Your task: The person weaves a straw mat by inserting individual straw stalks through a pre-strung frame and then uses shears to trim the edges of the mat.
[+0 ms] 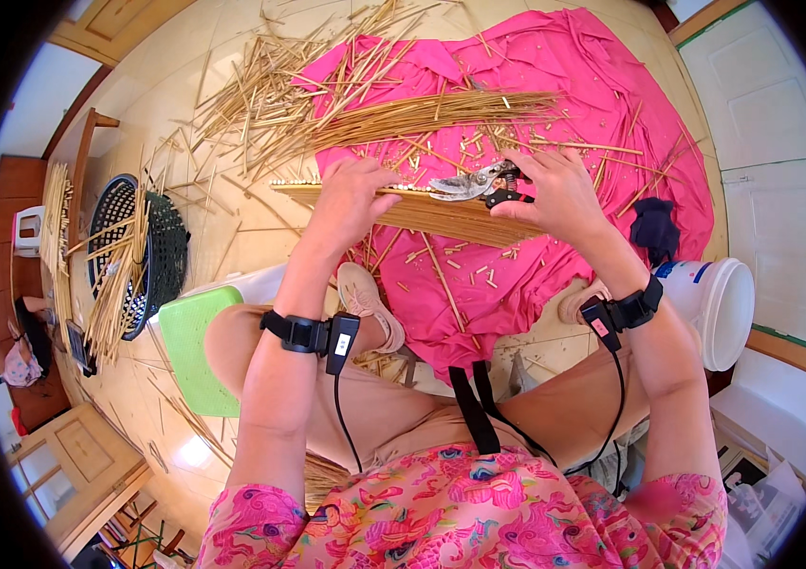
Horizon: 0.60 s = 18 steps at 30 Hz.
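Note:
In front of me lies a flat, tight stack of tan stalks (460,220), with pale cut ends lining its far left edge. My left hand (355,201) closes over that edge, fingers on the far side and thumb nearer me. Pruning shears (469,184) with silver blades and black handles are in my right hand (556,194), gripped between thumb and fingers. Their blades point left, along the far edge of the stack. Whether a stalk sits between the blades I cannot make out.
A pink cloth (592,85) covers the floor, strewn with short cut pieces. Beyond the stack lies a bundle of long stalks (441,114), with a loose heap (270,95) to its left. A dark plastic basket (170,247) stands left, a white bucket (727,313) right.

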Each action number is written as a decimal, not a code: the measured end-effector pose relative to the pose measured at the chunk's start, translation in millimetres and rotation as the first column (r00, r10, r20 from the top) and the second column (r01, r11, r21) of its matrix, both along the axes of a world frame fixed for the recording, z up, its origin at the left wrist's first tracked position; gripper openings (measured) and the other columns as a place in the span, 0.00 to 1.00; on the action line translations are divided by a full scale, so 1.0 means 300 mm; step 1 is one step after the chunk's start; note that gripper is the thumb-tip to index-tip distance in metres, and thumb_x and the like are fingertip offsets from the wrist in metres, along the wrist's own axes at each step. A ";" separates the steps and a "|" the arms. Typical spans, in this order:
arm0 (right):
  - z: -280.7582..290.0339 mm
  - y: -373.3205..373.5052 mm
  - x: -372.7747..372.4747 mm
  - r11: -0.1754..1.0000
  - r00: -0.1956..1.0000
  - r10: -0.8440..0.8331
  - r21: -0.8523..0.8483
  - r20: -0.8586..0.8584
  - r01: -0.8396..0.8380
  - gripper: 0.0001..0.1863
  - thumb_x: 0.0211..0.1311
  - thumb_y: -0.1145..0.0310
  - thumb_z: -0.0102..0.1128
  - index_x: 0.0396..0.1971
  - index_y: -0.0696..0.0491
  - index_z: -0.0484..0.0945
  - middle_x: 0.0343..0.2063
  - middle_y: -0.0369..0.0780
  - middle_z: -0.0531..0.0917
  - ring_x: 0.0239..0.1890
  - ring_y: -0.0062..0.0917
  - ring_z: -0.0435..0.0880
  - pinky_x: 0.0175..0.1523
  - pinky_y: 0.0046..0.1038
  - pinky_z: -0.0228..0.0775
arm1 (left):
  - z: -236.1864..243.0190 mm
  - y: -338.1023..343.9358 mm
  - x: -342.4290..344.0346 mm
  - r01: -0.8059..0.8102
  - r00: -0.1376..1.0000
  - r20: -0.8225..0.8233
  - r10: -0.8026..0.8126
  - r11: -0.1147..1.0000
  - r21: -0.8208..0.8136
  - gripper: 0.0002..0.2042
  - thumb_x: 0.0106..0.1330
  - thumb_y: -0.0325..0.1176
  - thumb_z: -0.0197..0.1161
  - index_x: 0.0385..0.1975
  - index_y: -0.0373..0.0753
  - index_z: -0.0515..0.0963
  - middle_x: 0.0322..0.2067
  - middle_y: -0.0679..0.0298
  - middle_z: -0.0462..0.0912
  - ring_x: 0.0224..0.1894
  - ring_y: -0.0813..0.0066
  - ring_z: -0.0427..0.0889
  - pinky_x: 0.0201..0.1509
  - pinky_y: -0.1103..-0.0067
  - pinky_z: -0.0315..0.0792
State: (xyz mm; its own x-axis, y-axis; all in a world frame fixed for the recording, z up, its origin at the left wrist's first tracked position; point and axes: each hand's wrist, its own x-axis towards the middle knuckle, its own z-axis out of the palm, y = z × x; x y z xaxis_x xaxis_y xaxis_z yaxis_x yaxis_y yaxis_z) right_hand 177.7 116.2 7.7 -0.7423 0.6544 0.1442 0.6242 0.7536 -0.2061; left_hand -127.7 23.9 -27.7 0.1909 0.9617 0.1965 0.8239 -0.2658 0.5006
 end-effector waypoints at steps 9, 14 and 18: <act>-0.027 0.011 -0.010 0.999 1.000 0.023 0.030 -0.009 -0.023 0.42 0.48 0.36 0.69 0.60 0.48 0.77 0.34 0.43 0.85 0.43 0.35 0.82 0.55 0.37 0.65 | -0.008 -0.002 0.001 -0.001 1.000 0.001 0.001 1.000 0.004 0.11 0.56 0.31 0.70 0.38 0.40 0.83 0.34 0.59 0.80 0.43 0.56 0.78 0.51 0.65 0.68; -0.023 0.013 -0.011 0.999 0.999 0.039 0.037 -0.025 -0.038 0.42 0.47 0.37 0.70 0.60 0.47 0.78 0.32 0.42 0.85 0.41 0.35 0.82 0.53 0.36 0.65 | -0.008 -0.003 0.003 0.004 1.000 0.007 -0.004 1.000 0.027 0.10 0.56 0.31 0.70 0.38 0.40 0.83 0.34 0.59 0.80 0.43 0.56 0.78 0.52 0.65 0.68; -0.036 0.019 -0.007 0.997 0.997 0.064 0.051 -0.043 -0.062 0.40 0.46 0.38 0.71 0.57 0.49 0.79 0.29 0.41 0.84 0.37 0.35 0.82 0.49 0.35 0.66 | -0.009 0.001 0.002 0.011 1.000 0.000 -0.011 0.999 0.030 0.10 0.56 0.31 0.69 0.38 0.39 0.82 0.34 0.59 0.80 0.43 0.56 0.78 0.52 0.65 0.68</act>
